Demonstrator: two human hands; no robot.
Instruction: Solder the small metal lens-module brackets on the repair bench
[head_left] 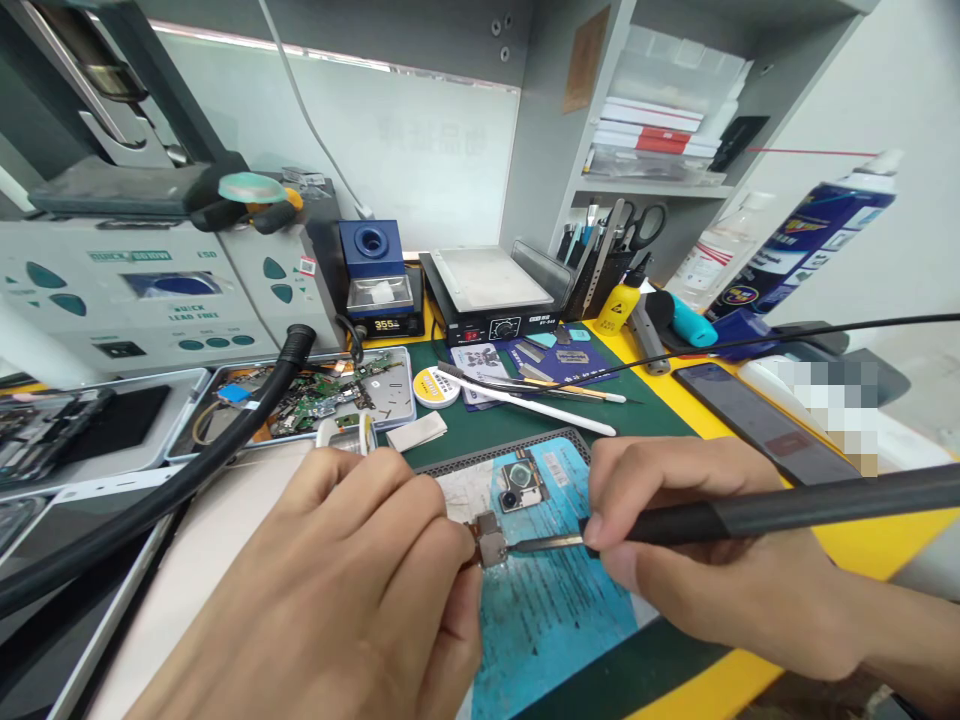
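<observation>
My left hand (352, 570) is closed, its thumb and fingertips pinching a small silver metal phone part (491, 541), which looks like a camera module with a brown flex strip. Most of the strip is hidden by my fingers. My right hand (757, 590) grips a soldering iron (697, 520) by its black handle, pen-fashion. The iron's dark tip touches or nearly touches the right edge of the silver part. Beneath both hands lies a blue printed mat (540, 630). Just beyond the silver part, another module with a round lens (520, 482) rests on the mat.
At the left stand a hot-air station (165, 290) and its thick black hose (225, 450). Behind are a tray of circuit boards (382, 385), a soldering station (386, 325) and a heating plate (487, 280). A white-handled brush (540, 405) and a dark phone (757, 415) lie nearby.
</observation>
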